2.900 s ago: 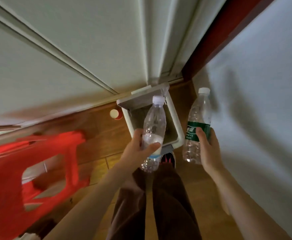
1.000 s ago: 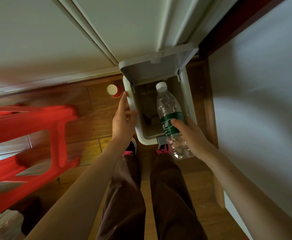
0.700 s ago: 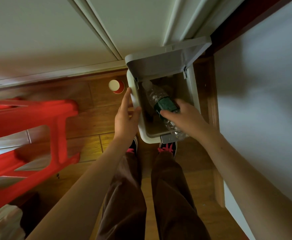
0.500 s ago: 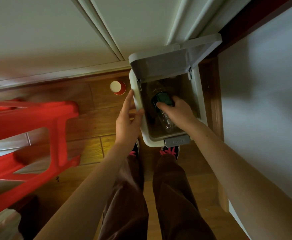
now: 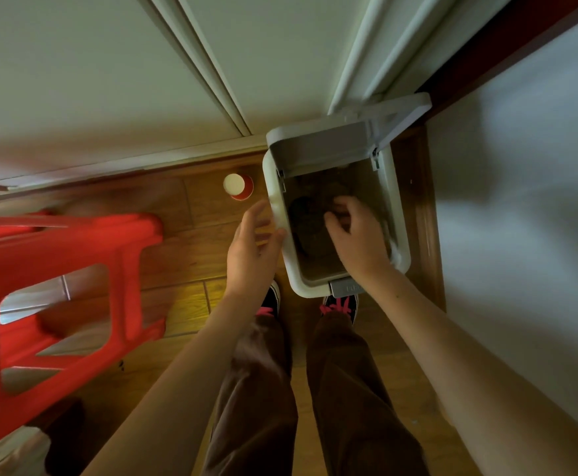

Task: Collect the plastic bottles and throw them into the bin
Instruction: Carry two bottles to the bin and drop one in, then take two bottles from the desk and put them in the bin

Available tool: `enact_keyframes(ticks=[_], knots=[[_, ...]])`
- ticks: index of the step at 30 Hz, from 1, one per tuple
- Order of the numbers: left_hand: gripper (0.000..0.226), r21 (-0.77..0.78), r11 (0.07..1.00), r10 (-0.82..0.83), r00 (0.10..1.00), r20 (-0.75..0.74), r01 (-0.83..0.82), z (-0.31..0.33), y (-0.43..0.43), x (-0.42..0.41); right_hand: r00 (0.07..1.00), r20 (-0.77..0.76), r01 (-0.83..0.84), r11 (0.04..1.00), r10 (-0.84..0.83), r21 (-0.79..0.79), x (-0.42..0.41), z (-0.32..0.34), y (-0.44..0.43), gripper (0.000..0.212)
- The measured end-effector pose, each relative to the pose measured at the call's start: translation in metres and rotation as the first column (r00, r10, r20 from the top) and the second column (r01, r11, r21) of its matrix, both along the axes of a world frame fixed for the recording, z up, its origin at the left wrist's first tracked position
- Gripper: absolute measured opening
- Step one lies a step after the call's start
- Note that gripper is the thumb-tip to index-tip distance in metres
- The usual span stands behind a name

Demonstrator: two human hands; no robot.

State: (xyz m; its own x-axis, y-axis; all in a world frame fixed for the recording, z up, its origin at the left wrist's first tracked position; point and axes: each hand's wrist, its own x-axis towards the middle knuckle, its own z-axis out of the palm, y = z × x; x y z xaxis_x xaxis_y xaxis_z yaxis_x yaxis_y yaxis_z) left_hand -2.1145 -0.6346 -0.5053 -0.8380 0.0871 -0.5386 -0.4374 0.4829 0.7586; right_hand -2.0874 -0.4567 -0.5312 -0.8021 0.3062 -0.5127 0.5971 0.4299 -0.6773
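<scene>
Right hand hanging over the open bin, grip loose and curled around nothing. Left hand spread flat, touching the bin's near rim. Bottles somewhere down below the right grip, can't really tell.

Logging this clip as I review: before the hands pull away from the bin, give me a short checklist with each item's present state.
1. Lid up, bin open: ok.
2. Right hand over the opening, fingers spread with no bottle in them: ok.
3. Left hand open beside the bin's left rim, holding nothing: ok.
4. Bottles down inside the bin: cannot tell; the inside is dark and blurred, and the right hand covers part of it.
5. Path back for the hands: ok; the red cup stands on the floor left of the bin and the red stool further left, both clear of the arms.
6. Foot on the pedal: cannot tell.
</scene>
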Motion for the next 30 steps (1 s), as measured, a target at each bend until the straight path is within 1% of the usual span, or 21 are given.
enact_keyframes(ticks=[2, 4, 7, 10, 14, 17, 20, 24, 26, 27, 30], knots=[[0.04, -0.084, 0.995, -0.05, 0.997, -0.053, 0.045, 0.027, -0.007, -0.003, 0.993, -0.114, 0.013, 0.998, -0.007, 0.055, 0.008, 0.034, 0.003, 0.035], [0.034, -0.133, 0.984, -0.129, 0.986, -0.109, 0.115, 0.07, -0.015, -0.005, 0.986, -0.169, 0.012, 0.997, 0.0, 0.073, 0.016, 0.08, 0.005, 0.037], [0.029, -0.142, 0.97, -0.216, 0.966, -0.14, 0.196, 0.167, -0.025, -0.005, 0.982, -0.179, -0.035, 0.995, 0.052, 0.098, 0.027, 0.175, 0.006, 0.04], [0.029, -0.155, 0.954, -0.282, 0.943, -0.177, 0.257, 0.282, -0.033, 0.004, 0.973, -0.173, -0.119, 0.974, 0.153, 0.194, 0.043, 0.284, 0.003, 0.041], [0.028, -0.263, 0.906, -0.405, 0.861, -0.306, 0.333, 0.415, -0.047, 0.025, 0.93, -0.251, -0.197, 0.939, 0.27, 0.282, 0.065, 0.421, 0.001, 0.049], [0.029, -0.346, 0.855, -0.499, 0.796, -0.342, 0.388, 0.476, -0.06, 0.045, 0.897, -0.3, -0.218, 0.915, 0.325, 0.34, 0.087, 0.492, 0.002, 0.05], [0.036, -0.376, 0.846, -0.5, 0.809, -0.31, 0.379, 0.499, -0.073, 0.065, 0.908, -0.284, -0.208, 0.921, 0.307, 0.329, 0.11, 0.519, 0.008, 0.044], [0.04, -0.366, 0.851, -0.461, 0.869, -0.179, 0.376, 0.497, -0.093, 0.09, 0.952, -0.107, -0.236, 0.909, 0.287, 0.344, 0.141, 0.508, 0.021, 0.039], [0.039, -0.325, 0.871, -0.423, 0.899, -0.114, 0.368, 0.492, -0.099, 0.1, 0.969, 0.006, -0.238, 0.92, 0.249, 0.311, 0.155, 0.5, 0.025, 0.039], [0.038, -0.301, 0.884, -0.4, 0.911, -0.096, 0.357, 0.489, -0.101, 0.105, 0.976, 0.038, -0.218, 0.934, 0.216, 0.284, 0.163, 0.497, 0.026, 0.039], [0.034, -0.277, 0.907, -0.352, 0.932, -0.083, 0.318, 0.488, -0.102, 0.11, 0.991, 0.044, -0.135, 0.966, 0.128, 0.22, 0.172, 0.496, 0.027, 0.034]])
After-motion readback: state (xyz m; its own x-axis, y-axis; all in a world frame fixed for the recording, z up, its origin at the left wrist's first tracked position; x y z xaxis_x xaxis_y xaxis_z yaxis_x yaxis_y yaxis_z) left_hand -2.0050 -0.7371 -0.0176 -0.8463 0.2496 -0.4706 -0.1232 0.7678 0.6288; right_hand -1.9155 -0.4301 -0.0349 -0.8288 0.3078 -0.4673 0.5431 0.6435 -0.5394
